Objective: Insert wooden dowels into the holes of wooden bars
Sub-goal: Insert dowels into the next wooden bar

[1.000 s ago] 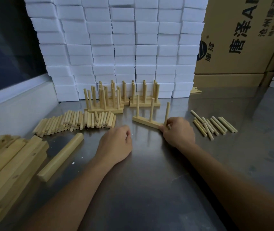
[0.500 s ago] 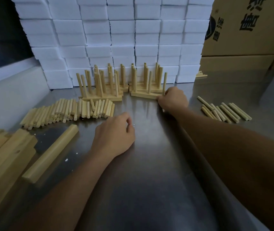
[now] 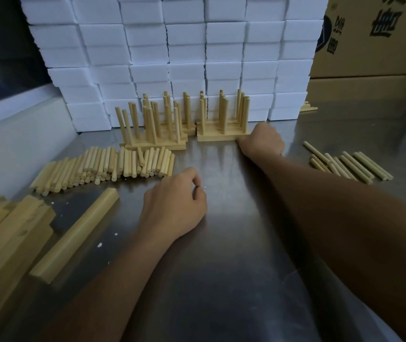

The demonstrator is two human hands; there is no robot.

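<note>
Dowel-fitted wooden bars point(image 3: 221, 137) stand grouped at the back of a steel tabletop point(image 3: 234, 255), their pegs upright; the exact number of bars cannot be told because they overlap. Right hand point(image 3: 261, 140) rests against the right end of the nearest fitted bar, fingers curled under; whether they grip the wood cannot be told. Left hand point(image 3: 175, 206) lies on the tabletop in the middle, fingers loosely curled with thumb and forefinger close together, holding nothing visible. Loose dowels point(image 3: 103, 166) lie in a dense row to the left, too many to count; a smaller group of dowels point(image 3: 350, 166), roughly ten, lies to the right. One single bar point(image 3: 76, 234) lies alone at lower left, beside a stack of bars point(image 3: 4, 233) at the frame edge. Behind stand stacked white foam blocks point(image 3: 172, 58) and cardboard boxes point(image 3: 369, 45) at right.
</note>
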